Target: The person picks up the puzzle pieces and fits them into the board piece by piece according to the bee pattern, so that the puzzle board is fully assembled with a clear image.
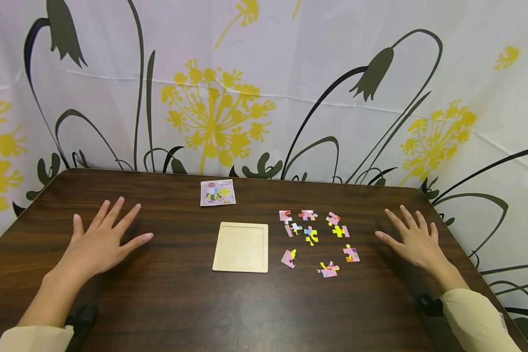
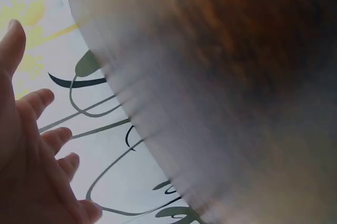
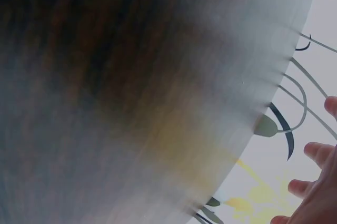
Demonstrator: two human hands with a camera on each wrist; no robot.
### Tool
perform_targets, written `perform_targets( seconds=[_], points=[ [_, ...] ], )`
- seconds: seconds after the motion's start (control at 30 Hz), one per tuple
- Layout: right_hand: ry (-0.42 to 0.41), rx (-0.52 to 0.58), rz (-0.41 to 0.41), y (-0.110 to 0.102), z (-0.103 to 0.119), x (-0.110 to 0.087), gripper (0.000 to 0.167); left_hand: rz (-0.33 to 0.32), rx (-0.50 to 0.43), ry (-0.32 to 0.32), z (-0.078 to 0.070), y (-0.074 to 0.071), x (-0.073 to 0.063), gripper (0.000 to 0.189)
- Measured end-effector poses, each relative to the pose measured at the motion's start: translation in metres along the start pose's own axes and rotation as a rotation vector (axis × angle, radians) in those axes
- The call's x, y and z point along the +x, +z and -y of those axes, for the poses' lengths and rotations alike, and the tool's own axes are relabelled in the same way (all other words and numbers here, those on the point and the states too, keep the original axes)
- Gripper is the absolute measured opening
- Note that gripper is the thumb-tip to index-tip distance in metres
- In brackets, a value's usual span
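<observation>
My left hand (image 1: 100, 243) is spread with straight fingers over the left side of the table, holding nothing. On the right side my right hand (image 1: 418, 243) is spread too, with nothing in it. Between them lies a square wooden puzzle tray (image 1: 242, 248) with a raised rim and a bare inside. Several loose pink and yellow jigsaw pieces (image 1: 310, 235) are scattered between the tray and my right hand. Behind the tray lies a square picture card (image 1: 218, 192) showing a bee. Both wrist views show only fingers, blurred tabletop and curtain.
The dark brown wooden table (image 1: 167, 303) runs back to a white curtain (image 1: 317, 63) printed with yellow and grey-green flowers. Dark wrist straps show under both cream sleeves (image 1: 477, 318).
</observation>
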State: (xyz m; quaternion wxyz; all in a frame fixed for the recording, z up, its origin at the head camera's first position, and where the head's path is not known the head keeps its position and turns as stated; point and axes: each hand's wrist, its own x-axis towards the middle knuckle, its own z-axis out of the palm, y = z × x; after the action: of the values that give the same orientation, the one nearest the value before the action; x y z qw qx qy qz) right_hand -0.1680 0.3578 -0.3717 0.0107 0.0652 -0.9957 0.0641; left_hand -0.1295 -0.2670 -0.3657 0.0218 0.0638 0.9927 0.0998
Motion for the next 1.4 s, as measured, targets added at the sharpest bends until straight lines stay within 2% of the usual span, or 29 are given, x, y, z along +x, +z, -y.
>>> perform_targets(
  seconds=[0.23,0.4,0.63,0.87,1.07,1.4],
  points=[
    [-0.006,0.021,0.003,-0.003,0.002,0.002,0.077,-0.039,-0.047,0.083,-0.012,-0.006,0.003,0.089],
    [-0.041,0.040,-0.008,-0.006,0.007,0.002,0.075,-0.045,-0.113,0.180,-0.032,-0.009,0.009,0.087],
    [-0.075,0.067,0.006,-0.007,0.020,0.004,0.074,0.022,-0.222,0.318,-0.067,-0.004,0.021,0.082],
    [-0.148,0.131,-0.008,-0.008,0.036,0.009,0.068,0.100,-0.231,0.426,-0.093,0.008,0.029,0.078],
    [-0.214,0.185,-0.008,-0.010,0.050,0.011,0.063,0.146,-0.219,0.501,-0.102,0.018,0.032,0.075],
    [-0.311,0.236,0.030,-0.009,0.075,0.020,0.062,0.202,-0.195,0.510,-0.105,0.022,0.033,0.074]
  ],
)
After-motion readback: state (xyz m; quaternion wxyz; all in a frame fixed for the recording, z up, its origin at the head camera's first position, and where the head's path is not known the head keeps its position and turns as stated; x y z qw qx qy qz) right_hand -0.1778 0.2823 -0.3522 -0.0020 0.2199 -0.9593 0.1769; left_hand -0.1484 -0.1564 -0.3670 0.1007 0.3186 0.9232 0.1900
